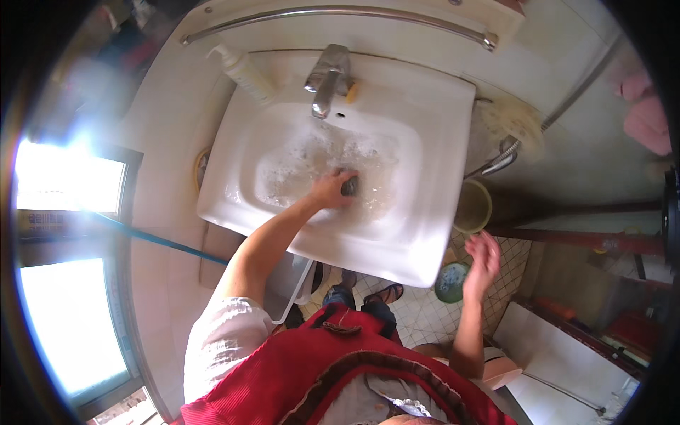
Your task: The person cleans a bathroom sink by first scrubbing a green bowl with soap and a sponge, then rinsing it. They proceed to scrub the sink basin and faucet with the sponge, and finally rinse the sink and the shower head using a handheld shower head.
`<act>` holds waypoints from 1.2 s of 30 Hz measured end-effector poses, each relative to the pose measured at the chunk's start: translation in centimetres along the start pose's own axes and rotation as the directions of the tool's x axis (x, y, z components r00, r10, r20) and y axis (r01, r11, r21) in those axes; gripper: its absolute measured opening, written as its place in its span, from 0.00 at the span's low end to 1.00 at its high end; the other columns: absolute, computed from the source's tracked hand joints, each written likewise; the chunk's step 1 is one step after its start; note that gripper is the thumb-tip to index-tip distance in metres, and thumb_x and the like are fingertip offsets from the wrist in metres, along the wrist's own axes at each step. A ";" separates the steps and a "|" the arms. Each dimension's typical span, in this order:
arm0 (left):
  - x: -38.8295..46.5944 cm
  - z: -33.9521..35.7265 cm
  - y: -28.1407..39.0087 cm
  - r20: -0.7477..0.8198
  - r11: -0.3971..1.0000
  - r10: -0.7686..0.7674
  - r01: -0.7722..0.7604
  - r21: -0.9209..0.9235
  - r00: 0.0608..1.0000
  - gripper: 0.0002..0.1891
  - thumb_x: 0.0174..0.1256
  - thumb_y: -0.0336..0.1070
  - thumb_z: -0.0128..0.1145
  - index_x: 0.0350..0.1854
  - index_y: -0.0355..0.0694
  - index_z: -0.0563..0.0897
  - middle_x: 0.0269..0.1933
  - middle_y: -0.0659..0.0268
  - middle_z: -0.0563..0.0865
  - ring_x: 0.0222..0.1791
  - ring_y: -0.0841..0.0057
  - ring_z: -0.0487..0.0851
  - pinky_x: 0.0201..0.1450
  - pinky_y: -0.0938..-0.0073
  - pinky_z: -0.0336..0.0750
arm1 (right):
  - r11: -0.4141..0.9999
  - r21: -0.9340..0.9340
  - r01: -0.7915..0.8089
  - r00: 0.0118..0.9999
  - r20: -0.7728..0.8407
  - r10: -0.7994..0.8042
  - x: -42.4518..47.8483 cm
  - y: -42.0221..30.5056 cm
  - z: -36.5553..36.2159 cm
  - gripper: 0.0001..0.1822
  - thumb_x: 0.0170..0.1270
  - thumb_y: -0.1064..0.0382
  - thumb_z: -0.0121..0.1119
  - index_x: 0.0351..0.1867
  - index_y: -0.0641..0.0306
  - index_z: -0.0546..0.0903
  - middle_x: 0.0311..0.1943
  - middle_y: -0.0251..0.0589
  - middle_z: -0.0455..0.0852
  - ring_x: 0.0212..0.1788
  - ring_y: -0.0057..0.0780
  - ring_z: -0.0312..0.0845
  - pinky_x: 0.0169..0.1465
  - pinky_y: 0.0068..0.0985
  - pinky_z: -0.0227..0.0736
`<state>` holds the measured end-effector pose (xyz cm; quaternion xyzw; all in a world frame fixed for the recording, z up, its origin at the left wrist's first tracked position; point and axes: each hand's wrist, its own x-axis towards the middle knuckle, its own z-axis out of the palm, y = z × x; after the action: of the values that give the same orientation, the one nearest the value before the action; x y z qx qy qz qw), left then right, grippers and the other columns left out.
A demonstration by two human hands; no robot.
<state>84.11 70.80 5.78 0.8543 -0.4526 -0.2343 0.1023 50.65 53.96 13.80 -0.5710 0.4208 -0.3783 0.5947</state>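
Observation:
My left hand (336,191) is down in a white ceramic washbasin (443,138), its fingers closed around a small dark object (349,186), perhaps a scrubber. Cloudy, sudsy water (297,159) lies in the basin beneath it. My right hand (484,255) is raised beyond the basin's right edge, fingers partly curled and apart, with nothing seen in it. A chrome faucet (328,79) stands at the back of the basin, and no stream shows from its spout. Beside it at the left rear corner is a pale pump bottle (245,74).
A chrome rail (340,10) crosses the wall above the faucet. To the right are a shower head (502,159), a bucket (474,206) and a green basin (451,282) on the tiled floor. A grey plastic bin (284,281) stands below the basin's front left edge.

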 end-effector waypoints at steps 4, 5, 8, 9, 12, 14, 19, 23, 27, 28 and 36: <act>0.1 0.9 -3.9 -0.043 0.992 0.032 -0.037 -0.122 0.999 0.34 0.40 0.45 0.64 0.58 0.48 0.74 0.63 0.53 0.68 0.57 0.52 0.72 0.57 0.61 0.71 | 0.905 -0.235 0.354 0.748 0.652 -0.124 3.8 0.4 14.0 0.16 0.65 0.69 0.51 0.55 0.63 0.75 0.53 0.44 0.78 0.57 0.37 0.73 0.55 0.28 0.72; -0.6 1.4 -4.1 0.016 0.994 0.102 -0.101 -0.045 0.995 0.34 0.40 0.45 0.64 0.56 0.45 0.75 0.61 0.52 0.71 0.54 0.53 0.74 0.55 0.62 0.72 | 0.737 -0.368 0.567 0.668 0.729 -0.150 4.8 2.0 16.9 0.19 0.61 0.67 0.54 0.55 0.61 0.74 0.57 0.47 0.74 0.60 0.43 0.68 0.59 0.34 0.68; -2.6 -2.3 -3.2 0.077 0.951 0.086 -0.058 -0.305 0.993 0.32 0.43 0.46 0.63 0.56 0.43 0.75 0.52 0.49 0.78 0.51 0.53 0.77 0.53 0.62 0.73 | 0.400 -0.604 0.690 0.688 0.719 -0.101 7.9 8.4 23.5 0.24 0.54 0.68 0.55 0.57 0.61 0.73 0.59 0.49 0.72 0.62 0.47 0.64 0.66 0.38 0.58; -3.2 -3.7 -3.3 0.071 0.935 -0.007 0.032 -0.353 0.997 0.32 0.44 0.46 0.62 0.56 0.43 0.75 0.50 0.49 0.79 0.50 0.53 0.78 0.52 0.62 0.73 | 0.250 -0.671 0.698 0.707 0.702 -0.087 8.0 10.2 25.1 0.26 0.53 0.69 0.56 0.57 0.61 0.73 0.59 0.49 0.72 0.63 0.47 0.64 0.66 0.38 0.56; -4.5 -6.3 -5.1 0.025 0.865 -0.273 0.257 -0.430 0.962 0.31 0.46 0.46 0.61 0.56 0.41 0.74 0.46 0.47 0.81 0.47 0.54 0.79 0.52 0.61 0.72 | 0.450 -0.632 0.631 0.743 0.658 -0.119 4.4 14.5 30.1 0.24 0.51 0.68 0.56 0.54 0.62 0.75 0.56 0.51 0.74 0.63 0.48 0.64 0.67 0.38 0.53; -5.6 -7.2 -6.8 -0.023 0.869 -0.320 0.284 -0.405 0.947 0.31 0.49 0.47 0.59 0.58 0.40 0.72 0.49 0.47 0.80 0.49 0.53 0.78 0.53 0.59 0.72 | 0.413 -0.441 0.797 0.520 0.848 -0.097 3.5 16.4 31.0 0.22 0.52 0.67 0.55 0.52 0.63 0.76 0.55 0.51 0.75 0.62 0.48 0.65 0.66 0.39 0.55; -7.6 -5.3 -10.4 -0.195 0.913 -0.319 0.245 -0.326 0.928 0.31 0.52 0.48 0.58 0.59 0.40 0.70 0.58 0.49 0.73 0.56 0.49 0.72 0.57 0.57 0.69 | 0.360 -0.543 0.759 0.537 0.834 0.128 5.3 13.1 33.2 0.20 0.48 0.67 0.57 0.47 0.61 0.79 0.44 0.51 0.80 0.52 0.48 0.72 0.59 0.43 0.61; -6.1 -3.0 -11.5 -0.226 0.926 -0.253 0.168 -0.338 0.941 0.32 0.54 0.49 0.58 0.61 0.41 0.69 0.56 0.49 0.74 0.55 0.50 0.72 0.58 0.57 0.68 | 0.334 -0.506 0.795 0.580 0.796 -0.175 1.9 13.7 33.8 0.21 0.45 0.69 0.59 0.46 0.58 0.79 0.37 0.50 0.82 0.44 0.49 0.76 0.52 0.44 0.66; -5.8 -3.7 -10.5 -0.126 0.892 -0.240 0.168 -0.419 0.962 0.34 0.56 0.53 0.58 0.63 0.41 0.67 0.56 0.47 0.73 0.55 0.49 0.72 0.57 0.56 0.68 | 0.509 -0.527 0.680 0.726 0.577 -0.373 6.6 8.7 32.1 0.16 0.54 0.70 0.58 0.46 0.61 0.78 0.32 0.46 0.81 0.35 0.44 0.78 0.39 0.36 0.72; -6.0 -3.5 -10.5 -0.146 0.879 -0.272 0.183 -0.441 0.951 0.34 0.57 0.53 0.58 0.63 0.41 0.67 0.56 0.47 0.73 0.56 0.49 0.72 0.58 0.56 0.68 | 0.665 -0.483 0.571 0.815 0.432 -0.386 8.3 5.7 32.7 0.21 0.53 0.69 0.58 0.51 0.63 0.74 0.40 0.48 0.79 0.40 0.47 0.76 0.43 0.39 0.72; -5.0 -3.1 -9.3 -0.291 0.942 -0.223 0.129 -0.310 0.930 0.34 0.57 0.53 0.58 0.63 0.41 0.66 0.59 0.46 0.72 0.57 0.50 0.71 0.58 0.55 0.67 | 0.412 -0.495 0.765 0.642 0.536 -0.548 18.0 3.3 35.3 0.22 0.50 0.77 0.51 0.50 0.63 0.74 0.44 0.52 0.75 0.44 0.50 0.71 0.47 0.40 0.67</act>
<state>89.96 80.14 6.40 0.8947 -0.3118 -0.1628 0.2753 89.92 50.13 9.10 -0.9147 0.1738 -0.3098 0.1925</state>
